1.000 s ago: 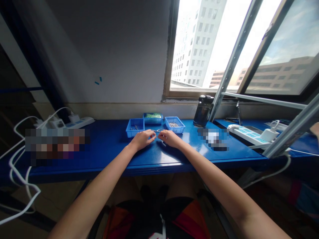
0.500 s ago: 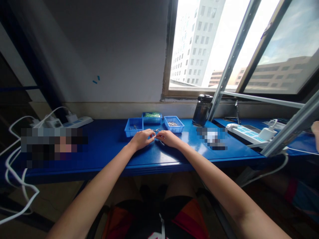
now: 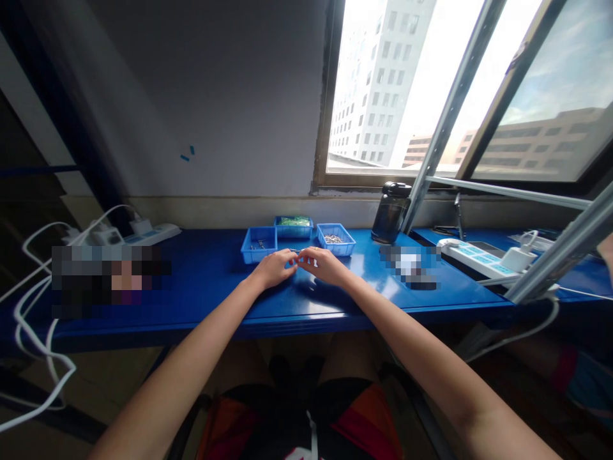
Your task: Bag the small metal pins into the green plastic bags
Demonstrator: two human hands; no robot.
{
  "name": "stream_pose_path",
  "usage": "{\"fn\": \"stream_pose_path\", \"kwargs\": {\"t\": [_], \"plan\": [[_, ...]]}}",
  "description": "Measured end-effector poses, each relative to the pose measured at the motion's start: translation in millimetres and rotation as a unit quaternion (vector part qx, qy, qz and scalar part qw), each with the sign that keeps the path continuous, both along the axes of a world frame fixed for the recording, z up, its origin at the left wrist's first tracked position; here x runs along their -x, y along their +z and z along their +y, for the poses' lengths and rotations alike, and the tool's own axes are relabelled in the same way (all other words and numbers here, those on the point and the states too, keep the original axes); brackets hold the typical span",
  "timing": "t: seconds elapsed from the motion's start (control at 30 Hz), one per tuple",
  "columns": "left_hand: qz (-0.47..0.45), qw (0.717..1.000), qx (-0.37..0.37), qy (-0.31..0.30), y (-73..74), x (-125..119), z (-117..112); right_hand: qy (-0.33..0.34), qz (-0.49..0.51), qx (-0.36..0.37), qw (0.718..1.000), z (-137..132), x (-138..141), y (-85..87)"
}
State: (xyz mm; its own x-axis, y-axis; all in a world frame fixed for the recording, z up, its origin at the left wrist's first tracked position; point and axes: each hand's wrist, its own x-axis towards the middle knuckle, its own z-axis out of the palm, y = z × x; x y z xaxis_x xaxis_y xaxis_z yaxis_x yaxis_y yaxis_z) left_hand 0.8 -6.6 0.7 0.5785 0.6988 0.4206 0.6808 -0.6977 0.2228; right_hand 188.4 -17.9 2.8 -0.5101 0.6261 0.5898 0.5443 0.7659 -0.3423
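"Left hand first: how is it set?"

"Bent at the fingers, back of the hand facing up, low over the blue bench. Its tips point in toward the right hand."

"And that hand?"

"Much the same, fingers curled and a little spread. The 2 hands come together at thumb and fingertips, or very nearly so."

"Gripping something?"

"A thin metal piece shows at the far side of the fingertips, between the 2 hands. It's mostly hidden, so I cannot tell what it is, or whether either hand is closed on it."

"What stands around them?"

"3 blue bins, all just beyond the hands. The left bin has a few small metal parts lying in it, the right bin holds a heap of small pale metal parts, and the back bin contains green packets."

"Farther right?"

"Near the metal post stands a dark bottle, with a white power strip beyond the post."
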Motion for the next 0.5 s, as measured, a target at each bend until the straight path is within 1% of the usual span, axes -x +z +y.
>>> {"fn": "stream_pose_path", "kwargs": {"t": [0.13,0.3,0.5], "plan": [[-0.027,1.000,0.008,-0.003,1.4,0.6,-0.4,-0.040,0.028,-0.005,0.999,-0.5,-1.5,3.2],[-0.001,1.000,0.001,-0.005,1.6,0.6,-2.2,-0.033,-0.008,-0.005,0.999,-2.1,-0.9,3.8],[-0.003,1.000,-0.013,0.002,3.0,0.3,-3.7,-0.035,-0.023,-0.007,0.999,6.0,-4.4,-2.5]]}}
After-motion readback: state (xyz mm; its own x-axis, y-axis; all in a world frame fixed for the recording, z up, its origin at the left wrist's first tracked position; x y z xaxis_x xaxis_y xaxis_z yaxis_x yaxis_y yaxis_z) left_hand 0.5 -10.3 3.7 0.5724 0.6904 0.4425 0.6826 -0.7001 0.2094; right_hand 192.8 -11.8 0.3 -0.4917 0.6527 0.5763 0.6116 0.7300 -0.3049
